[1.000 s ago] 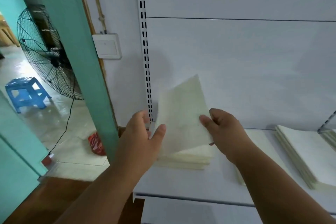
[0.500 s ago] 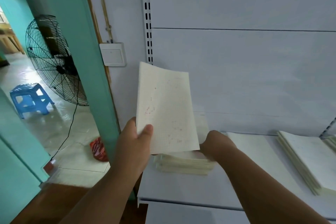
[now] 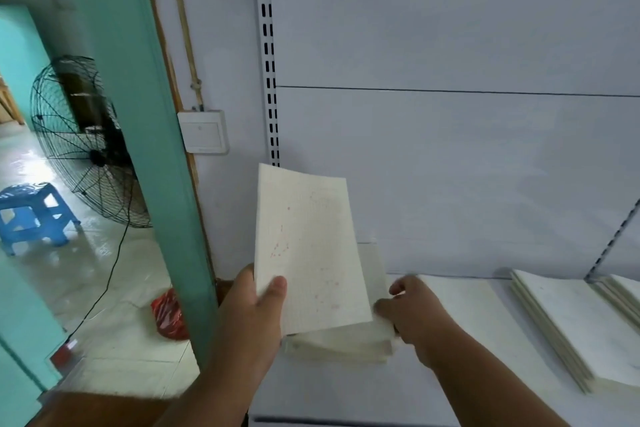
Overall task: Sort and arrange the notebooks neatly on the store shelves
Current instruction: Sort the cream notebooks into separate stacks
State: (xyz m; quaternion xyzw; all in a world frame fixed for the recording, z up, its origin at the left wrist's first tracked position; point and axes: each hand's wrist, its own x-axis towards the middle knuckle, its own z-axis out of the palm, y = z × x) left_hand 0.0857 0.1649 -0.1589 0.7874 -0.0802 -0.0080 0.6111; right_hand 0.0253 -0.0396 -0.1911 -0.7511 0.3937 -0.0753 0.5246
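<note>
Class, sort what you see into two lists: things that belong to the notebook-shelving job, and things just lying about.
Part of the job: held notebook, left hand, right hand, left stack, right stack, shelf.

Just lying about: fan, blue stool, red bag, wall switch.

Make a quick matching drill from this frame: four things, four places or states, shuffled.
1. held notebook
2. right hand
3. blue stool
4. notebook stack on the right

A. on the floor beyond the doorway
B. raised upright in the left hand
C. lying flat on the shelf
D. at the stack under the held notebook

Pairs: 1-B, 2-D, 3-A, 4-C
</note>
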